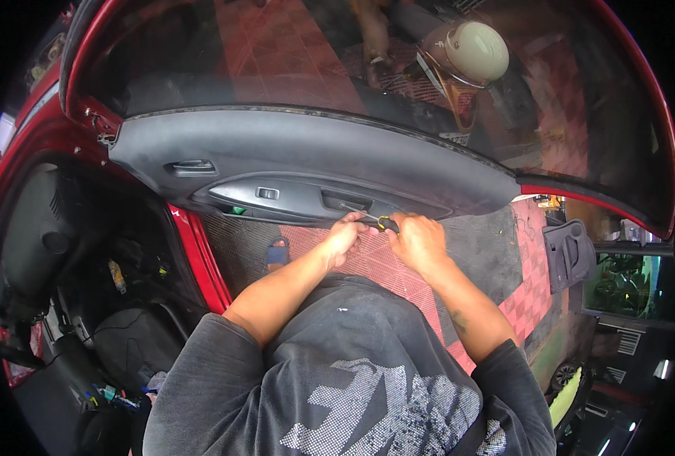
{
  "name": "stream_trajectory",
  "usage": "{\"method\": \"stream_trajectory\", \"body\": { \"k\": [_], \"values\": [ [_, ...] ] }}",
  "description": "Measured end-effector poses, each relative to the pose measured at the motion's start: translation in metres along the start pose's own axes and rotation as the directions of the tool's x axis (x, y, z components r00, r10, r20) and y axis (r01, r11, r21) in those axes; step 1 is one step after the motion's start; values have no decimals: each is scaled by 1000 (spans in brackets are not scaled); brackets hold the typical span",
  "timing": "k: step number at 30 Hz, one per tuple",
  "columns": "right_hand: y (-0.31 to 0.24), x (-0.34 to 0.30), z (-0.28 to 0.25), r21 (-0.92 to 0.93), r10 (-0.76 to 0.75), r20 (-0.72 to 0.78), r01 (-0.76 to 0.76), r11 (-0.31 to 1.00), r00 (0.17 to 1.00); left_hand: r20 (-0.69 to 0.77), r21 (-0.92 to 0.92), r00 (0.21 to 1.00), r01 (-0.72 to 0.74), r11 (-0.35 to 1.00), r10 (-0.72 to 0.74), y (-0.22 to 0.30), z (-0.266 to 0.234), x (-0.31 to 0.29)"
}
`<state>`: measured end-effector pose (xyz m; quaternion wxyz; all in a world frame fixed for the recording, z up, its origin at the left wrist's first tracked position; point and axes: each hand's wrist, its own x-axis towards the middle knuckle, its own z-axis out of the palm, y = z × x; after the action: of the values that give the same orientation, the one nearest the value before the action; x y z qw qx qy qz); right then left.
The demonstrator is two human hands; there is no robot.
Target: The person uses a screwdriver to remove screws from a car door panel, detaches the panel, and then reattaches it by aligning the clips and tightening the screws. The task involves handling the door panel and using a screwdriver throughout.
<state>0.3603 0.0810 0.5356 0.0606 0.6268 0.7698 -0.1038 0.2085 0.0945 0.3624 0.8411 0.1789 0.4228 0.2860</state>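
A red car door with a dark grey door panel (292, 144) stretches across in front of me. My right hand (419, 242) is wrapped round the black-and-yellow handle of a screwdriver (388, 224). Its thin metal shaft slants left into the pull pocket (345, 202) of the armrest. Close beside the shaft, at the armrest's lower edge, my left hand (343, 237) has its fingers curled together; what they grip is hidden. Further left along the armrest sits a window switch (267, 193), and above it the inner door handle (191, 167).
Through the door glass show a cream helmet (480, 55) and a person's arm (374, 34). The car's dark interior (125, 319) lies at left, beyond the red sill (201, 258). A loose grey door panel (569, 254) stands at right. A sandalled foot (278, 254) rests on the tiled floor.
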Motion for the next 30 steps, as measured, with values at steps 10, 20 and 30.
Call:
{"method": "stream_trajectory", "body": {
  "k": [10,20,30],
  "values": [
    [-39,30,-16,-124,-101,73,109,986,992,23,-62,1000,-7,998,8,3,-15,6],
    [-71,79,-27,-46,-5,274,18,999,962,-345,446,808,-307,841,478,-32,-17,26],
    [-43,22,-41,121,-273,6,270,955,962,-80,720,723,-434,542,686,13,1,-13]
  ]
}}
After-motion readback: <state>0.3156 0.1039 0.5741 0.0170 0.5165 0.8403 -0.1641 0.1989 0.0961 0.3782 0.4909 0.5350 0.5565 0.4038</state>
